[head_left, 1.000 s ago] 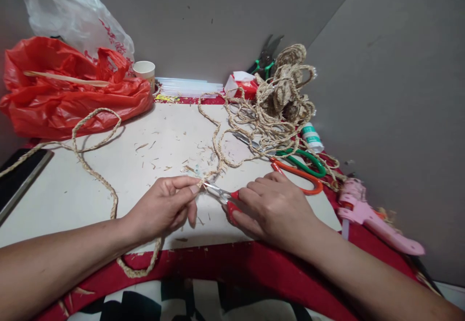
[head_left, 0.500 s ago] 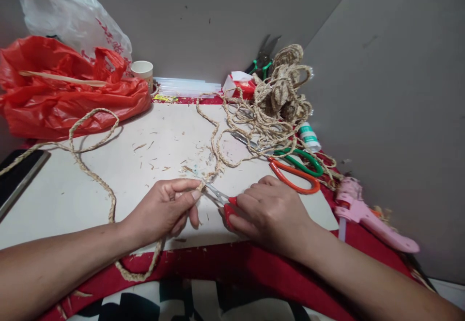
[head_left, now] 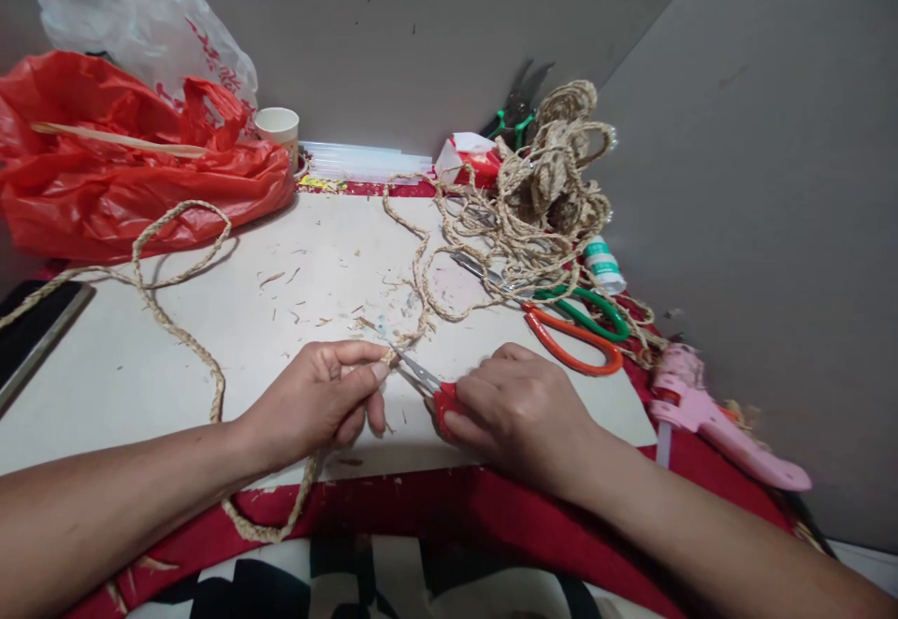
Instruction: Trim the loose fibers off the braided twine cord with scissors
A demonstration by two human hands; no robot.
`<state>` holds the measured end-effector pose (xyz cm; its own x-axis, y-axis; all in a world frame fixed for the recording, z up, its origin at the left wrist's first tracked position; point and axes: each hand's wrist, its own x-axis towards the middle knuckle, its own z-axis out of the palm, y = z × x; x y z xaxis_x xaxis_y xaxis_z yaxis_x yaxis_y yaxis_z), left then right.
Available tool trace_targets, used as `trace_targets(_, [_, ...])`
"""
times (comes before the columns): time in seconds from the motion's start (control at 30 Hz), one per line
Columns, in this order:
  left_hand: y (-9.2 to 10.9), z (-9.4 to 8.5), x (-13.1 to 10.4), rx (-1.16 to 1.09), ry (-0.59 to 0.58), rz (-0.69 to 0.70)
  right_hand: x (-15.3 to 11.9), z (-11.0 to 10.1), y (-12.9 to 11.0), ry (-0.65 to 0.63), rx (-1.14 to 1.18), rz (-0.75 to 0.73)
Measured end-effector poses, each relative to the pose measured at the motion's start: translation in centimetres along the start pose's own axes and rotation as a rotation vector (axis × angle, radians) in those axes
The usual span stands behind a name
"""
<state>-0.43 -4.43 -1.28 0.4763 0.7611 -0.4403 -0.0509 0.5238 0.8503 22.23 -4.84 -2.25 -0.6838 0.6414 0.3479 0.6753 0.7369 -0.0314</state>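
Between thumb and forefinger, my left hand [head_left: 329, 395] pinches a braided straw rope [head_left: 216, 385] near the middle of the board. The rope runs under my left wrist, hangs over the board's front edge and loops off to the far left. My right hand [head_left: 515, 404] is closed on the red handles of small scissors [head_left: 421, 374]. Their blades are closed together, with the tips at the rope just beyond my left fingertips. From there the rope seems to continue toward a tangled pile of rope [head_left: 543, 217] at the back right.
Larger scissors with green and orange handles [head_left: 572, 343] lie right of the board [head_left: 315, 250], near a pink glue gun [head_left: 722, 423]. A red plastic bag [head_left: 140, 189], a paper cup [head_left: 279, 128] and clear sticks [head_left: 365, 163] stand at the back. A phone [head_left: 38, 338] rests at left.
The small scissors' blades and red handles have come together at the rope. My left hand keeps its pinch, and the view has shifted slightly.
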Motion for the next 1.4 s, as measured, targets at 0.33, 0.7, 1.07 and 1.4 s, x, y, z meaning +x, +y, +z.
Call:
trace_targets(0.33, [0.3, -0.1, 0.4, -0.181, 0.025, 0.053, -0.2, -1.3, 0.2, 0.001, 0.111, 0.09])
trace_targets(0.7, [0.0, -0.5, 0.5, -0.275, -0.04, 0.035, -0.3, -0.3, 0.4, -0.091, 0.056, 0.116])
trace_targets(1.07, [0.2, -0.5, 0.4, -0.309, -0.107, -0.01, 0.0, -0.3, 0.4, -0.078, 0.15, 0.113])
trace_targets(1.4, [0.3, -0.5, 0.3, -0.307, -0.128, -0.021, 0.0, -0.3, 0.5, -0.097, 0.188, 0.118])
